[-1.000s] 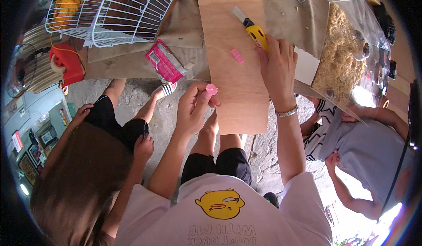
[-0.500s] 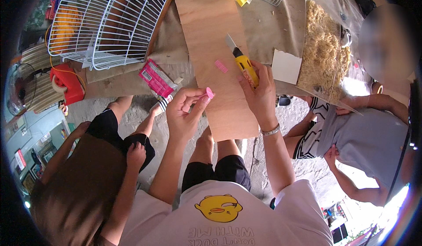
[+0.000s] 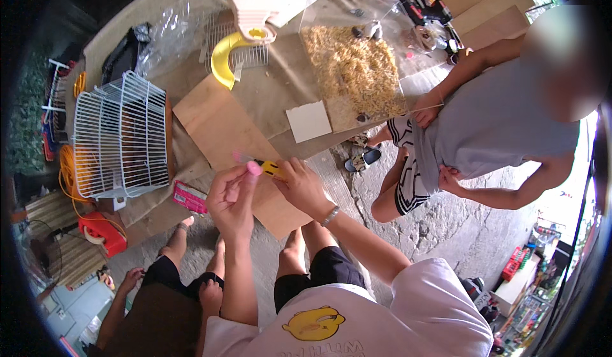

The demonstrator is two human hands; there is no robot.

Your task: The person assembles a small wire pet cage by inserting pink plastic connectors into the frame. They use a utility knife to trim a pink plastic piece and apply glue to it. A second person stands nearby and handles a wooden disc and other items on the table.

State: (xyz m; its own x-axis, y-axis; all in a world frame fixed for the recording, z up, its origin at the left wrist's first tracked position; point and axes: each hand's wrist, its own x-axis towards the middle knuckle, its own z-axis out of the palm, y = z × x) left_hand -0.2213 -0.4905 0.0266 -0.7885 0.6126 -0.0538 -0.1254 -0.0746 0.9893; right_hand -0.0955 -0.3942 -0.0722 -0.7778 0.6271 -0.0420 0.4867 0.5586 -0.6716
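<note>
Between its thumb and fingertips, my left hand (image 3: 231, 203) pinches a small round pink piece (image 3: 254, 167). My right hand (image 3: 305, 190) is closed around a yellow and black utility knife (image 3: 273, 169). The knife's front end points left, close to the pink piece, and its blade is mostly hidden behind my left hand. Both hands are above a long brown wooden board (image 3: 213, 118) that juts past the table's near edge toward my knees. A pink strip (image 3: 237, 157) shows just beyond my left fingertips, partly covered. Left of that hand, a pink packet (image 3: 190, 197) lies at the table's edge.
A white wire cage (image 3: 121, 140) stands on the left, near a red tape dispenser (image 3: 105, 234). A yellow curved tube (image 3: 222, 60) and a clear box of shavings (image 3: 357, 64) are farther back. A white square (image 3: 308, 122) lies right of the board. People are on both sides.
My view has swung to the right, showing more of the table. The knife and the pink piece have come together; before, they were apart with the blade pointing away from me.
</note>
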